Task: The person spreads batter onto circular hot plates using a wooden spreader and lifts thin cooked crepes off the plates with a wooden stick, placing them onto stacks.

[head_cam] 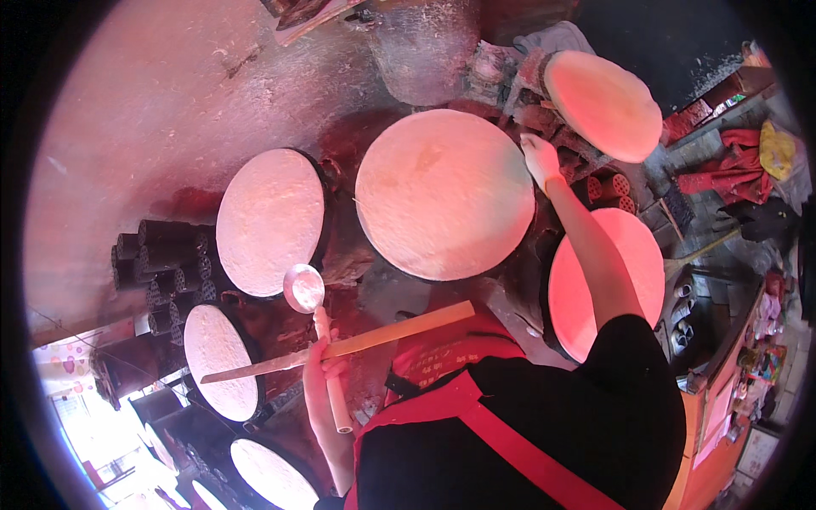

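My left hand grips two tools together: a metal ladle with a pale handle, held bowl upward, and a long flat wooden stick lying crosswise. My right hand reaches to the right rim of the large middle griddle. Its fingers are bent at the edge of a pale round sheet of batter or flatbread; whether they pinch it cannot be told. Left of that, a second pale round covers another griddle. A further round lies partly beneath my right forearm.
More rounds lie at the upper right and lower left. Perforated coal briquettes are stacked by the left wall, with several more at right. An orange cabinet stands lower right, near a red cloth.
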`<state>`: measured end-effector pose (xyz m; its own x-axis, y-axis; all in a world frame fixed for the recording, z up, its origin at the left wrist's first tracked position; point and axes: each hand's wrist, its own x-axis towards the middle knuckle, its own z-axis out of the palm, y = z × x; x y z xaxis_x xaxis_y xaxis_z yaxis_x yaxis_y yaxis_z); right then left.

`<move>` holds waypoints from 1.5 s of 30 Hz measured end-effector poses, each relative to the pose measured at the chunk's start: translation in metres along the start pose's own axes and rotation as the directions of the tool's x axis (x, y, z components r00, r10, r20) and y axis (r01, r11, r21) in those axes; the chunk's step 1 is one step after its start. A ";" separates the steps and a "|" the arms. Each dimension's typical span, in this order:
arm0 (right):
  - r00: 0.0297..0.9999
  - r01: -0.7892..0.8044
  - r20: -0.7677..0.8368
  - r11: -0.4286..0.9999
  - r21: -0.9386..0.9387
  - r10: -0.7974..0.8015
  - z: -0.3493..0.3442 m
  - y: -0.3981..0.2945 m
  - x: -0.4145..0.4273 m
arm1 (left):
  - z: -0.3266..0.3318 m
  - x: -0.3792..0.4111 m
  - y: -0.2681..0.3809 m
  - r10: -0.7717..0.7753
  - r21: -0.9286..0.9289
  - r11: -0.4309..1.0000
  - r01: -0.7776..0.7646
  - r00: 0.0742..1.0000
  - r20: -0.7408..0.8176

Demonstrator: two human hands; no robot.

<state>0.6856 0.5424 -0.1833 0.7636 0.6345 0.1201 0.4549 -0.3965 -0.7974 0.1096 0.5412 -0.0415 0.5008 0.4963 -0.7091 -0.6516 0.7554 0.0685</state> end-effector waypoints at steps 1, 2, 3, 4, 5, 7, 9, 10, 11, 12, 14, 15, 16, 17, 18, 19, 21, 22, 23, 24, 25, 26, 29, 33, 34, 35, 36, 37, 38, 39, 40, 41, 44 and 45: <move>0.998 0.005 0.064 1.000 0.026 -0.006 0.011 0.006 0.024 | 0.003 0.000 0.000 0.028 0.023 0.999 -0.027 0.999 -0.033; 0.992 0.010 0.128 0.999 0.052 -0.016 0.023 0.008 0.046 | 0.009 -0.001 -0.001 0.058 0.045 0.997 -0.055 0.996 -0.064; 0.982 0.014 0.189 0.997 0.074 -0.028 0.031 0.011 0.066 | 0.013 0.000 -0.001 0.085 0.067 0.995 -0.079 0.992 -0.093; 0.957 -0.060 0.289 0.984 0.170 0.009 0.037 0.009 0.082 | 0.016 0.000 -0.003 0.093 0.070 0.994 -0.087 0.991 -0.094; 0.920 -0.143 0.390 0.956 0.254 0.034 0.042 0.008 0.097 | 0.018 0.000 -0.004 0.101 0.074 0.993 -0.094 0.990 -0.095; 0.878 -0.136 0.476 0.975 0.175 0.037 0.058 -0.006 0.107 | 0.017 -0.004 -0.008 0.132 0.044 0.991 -0.128 0.987 -0.093; 0.903 0.068 0.430 0.988 -0.139 -0.002 0.060 -0.026 0.109 | 0.018 -0.010 -0.016 0.158 -0.009 0.987 -0.159 0.985 -0.074; 0.896 0.048 0.442 0.983 -0.176 0.035 0.058 -0.030 0.111 | 0.019 -0.011 -0.021 0.203 0.013 0.979 -0.203 0.974 -0.097; 0.880 0.037 0.474 0.989 -0.140 0.034 0.055 -0.033 0.111 | 0.019 -0.012 -0.027 0.248 0.035 0.969 -0.245 0.961 -0.119; 0.864 0.027 0.503 0.994 -0.104 0.029 0.051 -0.036 0.112 | 0.019 -0.013 -0.031 0.292 0.059 0.956 -0.287 0.946 -0.137; 0.813 -0.021 0.582 1.000 -0.014 0.025 0.043 -0.037 0.111 | 0.011 -0.014 -0.034 0.251 0.011 0.968 -0.251 0.964 -0.090; 0.769 -0.081 0.638 0.996 0.033 0.042 0.039 -0.040 0.112 | 0.009 -0.015 -0.035 0.230 -0.009 0.973 -0.231 0.971 -0.062; 0.721 -0.146 0.691 0.987 0.074 0.055 0.033 -0.044 0.114 | 0.009 -0.016 -0.037 0.244 -0.035 0.968 -0.248 0.966 -0.091; 0.669 -0.214 0.741 0.971 0.110 0.064 0.028 -0.048 0.115 | 0.011 -0.017 -0.039 0.256 -0.059 0.963 -0.264 0.959 -0.120; 0.672 -0.167 0.740 0.966 0.199 -0.036 0.025 -0.046 0.116 | 0.013 -0.019 -0.041 0.263 -0.081 0.958 -0.276 0.954 -0.146; 0.665 -0.242 0.747 0.943 0.229 -0.011 0.021 -0.044 0.116 | 0.019 -0.020 -0.042 0.277 -0.057 0.955 -0.293 0.940 -0.199; 0.630 -0.385 0.776 0.879 0.283 0.026 0.020 -0.059 0.106 | 0.034 -0.024 -0.046 0.319 -0.012 0.940 -0.340 0.895 -0.311; 0.661 -0.411 0.747 0.867 0.282 0.070 0.019 -0.062 0.100 | 0.039 -0.023 -0.049 0.352 0.007 0.927 -0.375 0.865 -0.358; 0.670 -0.363 0.741 0.891 0.272 0.047 0.018 -0.062 0.098 | 0.044 -0.022 -0.052 0.383 0.028 0.913 -0.407 0.831 -0.403; 0.676 -0.316 0.737 0.912 0.262 0.023 0.019 -0.062 0.096 | 0.046 -0.021 -0.052 0.416 0.055 0.896 -0.440 0.791 -0.448; 0.681 -0.269 0.732 0.930 0.252 -0.001 0.020 -0.061 0.094 | 0.047 -0.020 -0.048 0.388 0.054 0.915 -0.400 0.832 -0.396; 0.703 -0.242 0.711 0.936 0.254 -0.012 0.018 -0.061 0.092 | 0.047 -0.019 -0.043 0.355 0.056 0.932 -0.358 0.870 -0.342; 0.767 -0.144 0.639 0.956 0.255 -0.055 0.004 -0.069 0.094 | 0.042 -0.010 -0.023 0.252 0.074 0.968 -0.242 0.947 -0.197; 0.807 -0.056 0.584 0.973 0.225 -0.088 -0.038 -0.148 0.048 | 0.047 0.000 0.003 0.228 0.213 0.959 -0.188 0.956 -0.184; 0.803 -0.081 0.590 0.965 0.248 -0.084 -0.048 -0.153 0.044 | 0.047 0.005 0.010 0.216 0.262 0.950 -0.172 0.965 -0.149; 0.798 -0.107 0.598 0.956 0.272 -0.081 -0.059 -0.154 0.041 | 0.043 0.012 0.017 0.202 0.312 0.937 -0.158 0.973 -0.115; 0.800 -0.136 0.596 0.948 0.288 -0.066 -0.070 -0.156 0.038 | 0.044 0.020 0.023 0.172 0.366 0.921 -0.133 0.982 -0.079; 0.811 -0.087 0.580 0.962 0.257 -0.081 -0.075 -0.159 0.037 | 0.048 0.025 0.029 0.179 0.403 0.905 -0.133 0.981 -0.077; 0.820 -0.041 0.564 0.974 0.225 -0.096 -0.078 -0.163 0.036 | 0.054 0.028 0.035 0.185 0.441 0.888 -0.134 0.980 -0.075; 0.828 0.000 0.552 0.984 0.181 -0.101 -0.082 -0.165 0.033 | 0.057 0.032 0.038 0.183 0.475 0.871 -0.125 0.980 -0.078; 0.835 -0.056 0.551 0.994 0.090 -0.003 -0.083 -0.178 0.024 | 0.059 0.037 0.042 0.164 0.468 0.875 -0.121 0.985 -0.054; 0.898 0.046 0.438 0.999 0.007 -0.045 -0.081 -0.176 0.018 | 0.058 0.042 0.046 0.134 0.488 0.866 -0.107 0.991 -0.021; 0.957 0.284 0.079 0.847 -0.449 -0.279 -0.085 -0.142 0.008 | 0.067 0.059 0.052 0.064 0.580 0.813 -0.052 0.998 0.001; 0.945 0.234 -0.057 0.788 -0.570 -0.322 -0.079 -0.139 -0.008 | 0.076 0.060 0.051 0.074 0.638 0.768 -0.051 0.997 -0.009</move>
<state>0.6523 0.5400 -0.0262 0.6015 0.6893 0.4038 0.7980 -0.5420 -0.2635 0.1496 0.6417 -0.0270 0.4464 0.5470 -0.7082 -0.1626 0.8278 0.5369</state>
